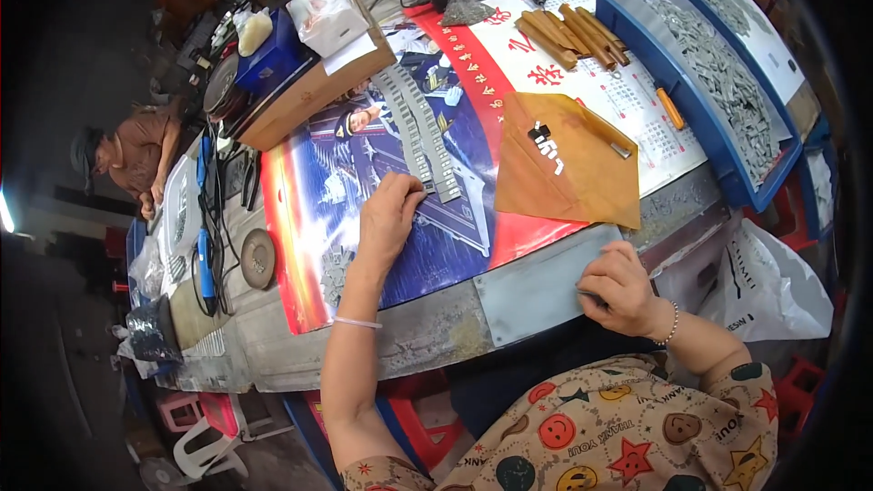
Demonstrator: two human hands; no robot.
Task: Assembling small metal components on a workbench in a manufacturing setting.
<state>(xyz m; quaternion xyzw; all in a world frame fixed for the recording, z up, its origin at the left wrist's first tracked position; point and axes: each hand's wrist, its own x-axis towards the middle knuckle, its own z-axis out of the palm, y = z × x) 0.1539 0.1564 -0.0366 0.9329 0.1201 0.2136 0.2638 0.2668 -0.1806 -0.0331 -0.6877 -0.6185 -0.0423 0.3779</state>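
Note:
My left hand (389, 220) rests on the glossy poster (364, 150), its fingers drawn together at the near end of two rows of small grey metal pieces (414, 118). Whatever those fingertips hold is hidden. Over the bare grey plate (536, 286) at the table's front edge, my right hand (623, 289) is curled closed. A small dark bit shows between its thumb and fingers, too little to name. Between and beyond the hands lies an amber translucent sheet (582, 168), with a few small white and black pieces (547, 145) and a short metal cylinder (621, 151) on it.
On the right stands a blue tray (789, 150) full of grey metal parts, beside an orange-handled tool (670, 109). Amber rolls (568, 36) lie at the back. Leftward are a wooden box (314, 95), a round dish (258, 259) and blue-handled tools (205, 264). A co-worker (141, 150) sits far left.

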